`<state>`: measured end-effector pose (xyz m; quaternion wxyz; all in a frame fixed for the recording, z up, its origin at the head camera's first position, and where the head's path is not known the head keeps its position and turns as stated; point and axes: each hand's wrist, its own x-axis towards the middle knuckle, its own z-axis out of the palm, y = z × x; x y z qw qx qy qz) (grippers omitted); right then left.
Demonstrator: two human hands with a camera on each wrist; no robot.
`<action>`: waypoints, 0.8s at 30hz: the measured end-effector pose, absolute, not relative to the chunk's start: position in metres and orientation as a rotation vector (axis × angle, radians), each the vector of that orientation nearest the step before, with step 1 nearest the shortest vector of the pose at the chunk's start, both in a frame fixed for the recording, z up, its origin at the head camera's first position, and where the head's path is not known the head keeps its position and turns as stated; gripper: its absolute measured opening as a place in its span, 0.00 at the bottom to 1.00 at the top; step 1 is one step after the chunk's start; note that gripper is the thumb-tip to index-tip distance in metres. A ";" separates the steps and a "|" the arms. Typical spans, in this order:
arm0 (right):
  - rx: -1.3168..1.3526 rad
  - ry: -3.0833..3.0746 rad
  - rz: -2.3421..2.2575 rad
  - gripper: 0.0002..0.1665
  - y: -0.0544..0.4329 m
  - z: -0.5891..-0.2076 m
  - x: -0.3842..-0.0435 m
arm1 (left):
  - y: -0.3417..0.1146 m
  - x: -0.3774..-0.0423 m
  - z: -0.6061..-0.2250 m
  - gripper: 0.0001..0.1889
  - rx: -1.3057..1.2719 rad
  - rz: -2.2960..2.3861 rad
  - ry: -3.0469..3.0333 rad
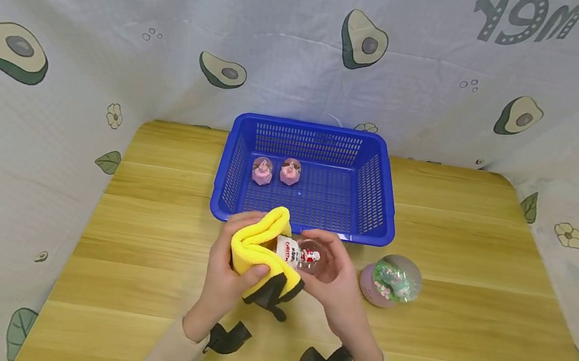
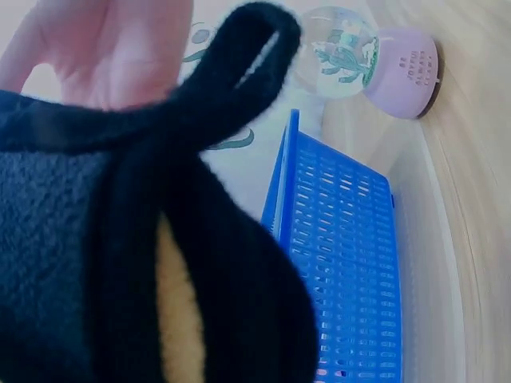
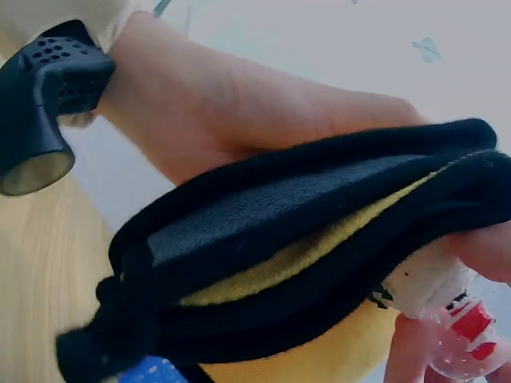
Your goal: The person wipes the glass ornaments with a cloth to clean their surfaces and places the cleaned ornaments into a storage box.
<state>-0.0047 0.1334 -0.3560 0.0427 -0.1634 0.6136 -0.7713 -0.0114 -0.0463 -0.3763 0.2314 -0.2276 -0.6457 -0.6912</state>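
Observation:
A folded yellow cloth (image 1: 250, 250) with black edging and a hanging loop is gripped by my left hand (image 1: 225, 265), thumb over its near side. My right hand (image 1: 340, 280) holds a small Christmas snow globe (image 1: 310, 256) by its clear dome, with a red and white figure inside. Its white lettered base (image 1: 287, 250) lies against the cloth's fold. In the right wrist view, the dark cloth (image 3: 263, 215) covers much of the scene, and the globe (image 3: 467, 339) shows at lower right. A larger snow globe (image 1: 396, 279) with a lilac base lies tilted to the right of my right hand.
A blue plastic basket (image 1: 387, 218) stands at the back of the wooden table (image 1: 154, 247), just beyond my hands. Inside it, on the left, are two small pink snow globes (image 1: 262, 173). A pale avocado-print curtain (image 1: 299, 49) surrounds the table at the back and sides.

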 end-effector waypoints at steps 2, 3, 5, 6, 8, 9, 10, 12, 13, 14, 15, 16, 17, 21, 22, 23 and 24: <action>-0.581 1.885 -2.355 0.31 0.134 -0.356 -0.005 | -0.045 -0.012 -0.376 0.34 -0.620 -1.890 -1.808; -0.616 1.885 -2.349 0.32 0.134 -0.356 -0.005 | -0.044 -0.012 -0.376 0.34 -0.613 -1.891 -1.822; -0.666 1.898 -2.326 0.33 0.136 -0.355 -0.005 | -0.043 -0.011 -0.376 0.34 -0.590 -1.900 -1.847; -0.685 1.904 -2.313 0.33 0.137 -0.355 -0.005 | -0.043 -0.011 -0.376 0.34 -0.577 -1.905 -1.857; -0.721 1.922 -2.285 0.32 0.140 -0.353 -0.005 | -0.043 -0.011 -0.376 0.35 -0.554 -1.922 -1.869; -0.722 1.941 -2.266 0.32 0.141 -0.352 -0.006 | -0.043 -0.011 -0.376 0.35 -0.549 -1.930 -1.872; -0.730 1.967 -2.246 0.31 0.143 -0.352 -0.006 | -0.044 -0.011 -0.376 0.35 -0.547 -1.937 -1.876; -0.757 2.038 -2.203 0.30 0.144 -0.350 -0.007 | -0.045 -0.011 -0.375 0.34 -0.568 -1.947 -1.881; -0.771 2.078 -2.180 0.30 0.145 -0.350 -0.007 | -0.045 -0.012 -0.375 0.34 -0.587 -1.944 -1.886; -0.776 2.117 -2.159 0.30 0.145 -0.350 -0.007 | -0.046 -0.012 -0.374 0.33 -0.610 -1.940 -1.889; -0.795 2.155 -2.140 0.30 0.146 -0.349 -0.008 | -0.046 -0.013 -0.374 0.32 -0.635 -1.932 -1.895; -0.817 2.181 -2.130 0.30 0.146 -0.350 -0.008 | -0.046 -0.013 -0.373 0.31 -0.662 -1.922 -1.901; -0.834 2.197 -2.122 0.30 0.146 -0.350 -0.008 | -0.047 -0.014 -0.372 0.30 -0.692 -1.908 -1.905; -0.858 2.143 -2.166 0.27 0.147 -0.354 -0.010 | -0.048 -0.015 -0.369 0.26 -0.806 -1.837 -1.929; -0.837 2.106 -2.188 0.26 0.147 -0.355 -0.010 | -0.048 -0.015 -0.369 0.25 -0.836 -1.818 -1.933; -0.806 2.058 -2.212 0.25 0.147 -0.356 -0.011 | -0.048 -0.015 -0.368 0.24 -0.867 -1.800 -1.938; -0.772 2.013 -2.235 0.24 0.147 -0.357 -0.011 | -0.048 -0.015 -0.367 0.24 -0.896 -1.777 -1.943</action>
